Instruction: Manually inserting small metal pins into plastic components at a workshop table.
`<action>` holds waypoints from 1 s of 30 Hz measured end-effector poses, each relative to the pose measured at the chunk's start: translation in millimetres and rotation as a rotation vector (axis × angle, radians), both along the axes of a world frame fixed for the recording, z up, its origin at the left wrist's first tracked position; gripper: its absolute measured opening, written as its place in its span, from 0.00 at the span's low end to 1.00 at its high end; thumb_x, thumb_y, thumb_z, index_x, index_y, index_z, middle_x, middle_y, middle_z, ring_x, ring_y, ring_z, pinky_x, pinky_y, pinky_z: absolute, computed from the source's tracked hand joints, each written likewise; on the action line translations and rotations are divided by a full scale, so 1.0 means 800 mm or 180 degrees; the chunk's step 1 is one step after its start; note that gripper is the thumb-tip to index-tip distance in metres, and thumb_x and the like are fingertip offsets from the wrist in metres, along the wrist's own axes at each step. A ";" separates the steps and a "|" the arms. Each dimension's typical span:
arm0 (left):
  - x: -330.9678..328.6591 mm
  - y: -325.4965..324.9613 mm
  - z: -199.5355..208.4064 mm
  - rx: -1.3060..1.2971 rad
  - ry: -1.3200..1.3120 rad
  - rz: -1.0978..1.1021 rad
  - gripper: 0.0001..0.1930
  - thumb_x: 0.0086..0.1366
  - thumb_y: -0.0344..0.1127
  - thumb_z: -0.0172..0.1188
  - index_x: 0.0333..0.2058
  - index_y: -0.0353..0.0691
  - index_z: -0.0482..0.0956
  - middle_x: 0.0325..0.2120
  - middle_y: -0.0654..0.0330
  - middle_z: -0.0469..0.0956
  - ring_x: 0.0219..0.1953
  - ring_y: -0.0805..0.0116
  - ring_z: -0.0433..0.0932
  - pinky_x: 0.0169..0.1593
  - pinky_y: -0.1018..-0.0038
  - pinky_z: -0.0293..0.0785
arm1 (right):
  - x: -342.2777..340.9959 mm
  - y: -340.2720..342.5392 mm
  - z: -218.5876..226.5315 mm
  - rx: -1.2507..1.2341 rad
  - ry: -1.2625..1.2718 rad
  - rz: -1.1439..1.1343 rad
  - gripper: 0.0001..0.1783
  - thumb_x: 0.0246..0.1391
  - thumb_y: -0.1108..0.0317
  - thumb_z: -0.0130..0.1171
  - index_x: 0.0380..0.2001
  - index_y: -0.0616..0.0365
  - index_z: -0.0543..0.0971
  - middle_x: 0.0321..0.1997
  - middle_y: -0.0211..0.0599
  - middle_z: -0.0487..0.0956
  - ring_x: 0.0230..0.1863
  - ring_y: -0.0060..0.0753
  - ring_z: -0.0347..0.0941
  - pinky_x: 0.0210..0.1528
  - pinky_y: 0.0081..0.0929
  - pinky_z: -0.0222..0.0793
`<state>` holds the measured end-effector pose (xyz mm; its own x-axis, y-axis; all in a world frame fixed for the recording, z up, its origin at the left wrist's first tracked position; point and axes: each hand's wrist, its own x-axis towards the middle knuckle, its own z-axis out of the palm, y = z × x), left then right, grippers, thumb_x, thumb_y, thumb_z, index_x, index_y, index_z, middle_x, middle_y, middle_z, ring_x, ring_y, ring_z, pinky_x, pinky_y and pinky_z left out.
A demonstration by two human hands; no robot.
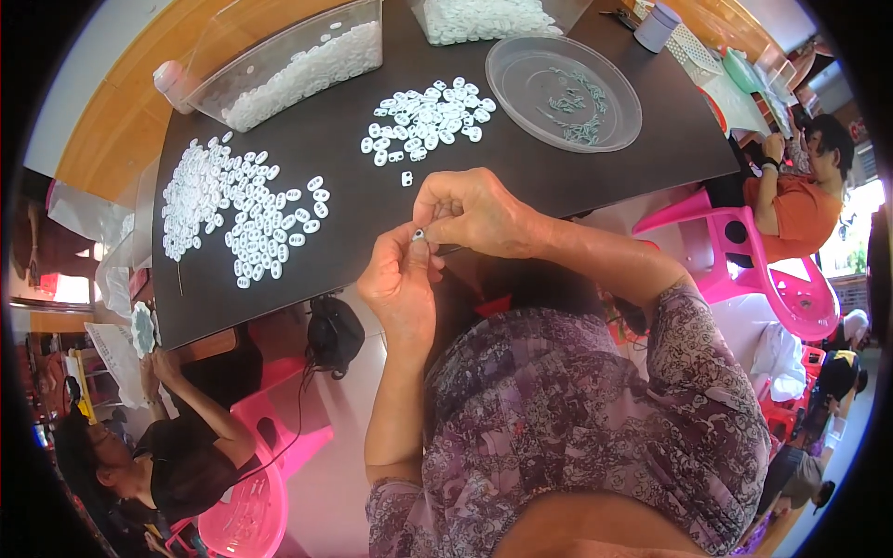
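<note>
- I'm in what looks like a small assembly workshop.
- Ahead of my hands point(488, 219): heaped white parts point(428, 119) and clear tubs point(209, 84) on a dark table point(326, 121).
- To their left, a person point(177, 470) on a pink chair point(242, 516); to their right, another person point(807, 214).

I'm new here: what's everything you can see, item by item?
Table: one, dark brown, before the person
Bins: two, clear, table's far side
Oval pieces: many, white, on table, in bins
Round tray: one, clear, table's right
Small parts: many, grey-green, inside tray
Bottle: one, pinkish white, table's far left
Chairs: at least two, pink, left and right
People nearby: several, black top left, orange top right
Left hand: one, bare, holding whitish piece
Right hand: one, bare, meeting the left hand
</note>
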<state>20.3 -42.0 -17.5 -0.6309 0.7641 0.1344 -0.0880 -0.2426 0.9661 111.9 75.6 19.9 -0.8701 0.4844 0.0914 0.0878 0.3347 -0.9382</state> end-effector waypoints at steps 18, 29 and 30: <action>-0.025 0.013 -0.011 0.0141 -0.1082 -0.0016 0.08 0.60 0.23 0.54 0.37 0.25 0.73 0.25 0.51 0.78 0.21 0.70 0.75 0.23 0.78 0.73 | -0.031 0.029 0.004 0.1383 0.0171 0.0004 0.06 0.44 0.71 0.57 0.27 0.61 0.77 0.28 0.40 0.76 0.34 0.41 0.72 0.37 0.32 0.67; -0.041 0.012 -0.005 0.0078 -0.1230 0.0169 0.08 0.60 0.23 0.53 0.38 0.26 0.72 0.25 0.48 0.78 0.20 0.68 0.76 0.22 0.76 0.75 | -0.086 0.089 -0.044 0.2965 0.0228 -0.0330 0.05 0.41 0.73 0.58 0.26 0.57 0.78 0.24 0.37 0.73 0.33 0.42 0.69 0.34 0.37 0.64; -0.041 0.012 -0.005 0.0077 -0.1236 0.0178 0.08 0.60 0.23 0.53 0.38 0.26 0.72 0.25 0.48 0.78 0.20 0.68 0.76 0.22 0.76 0.75 | -0.088 0.090 -0.044 0.3127 0.0250 -0.0291 0.05 0.40 0.74 0.59 0.26 0.56 0.78 0.24 0.36 0.72 0.33 0.42 0.68 0.33 0.36 0.64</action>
<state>-12.4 -32.3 -21.8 -0.6789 0.7267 -0.1050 -0.4320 -0.2798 0.8573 41.8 147.3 -15.3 -0.8074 0.2274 0.5444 0.1015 0.9625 -0.2516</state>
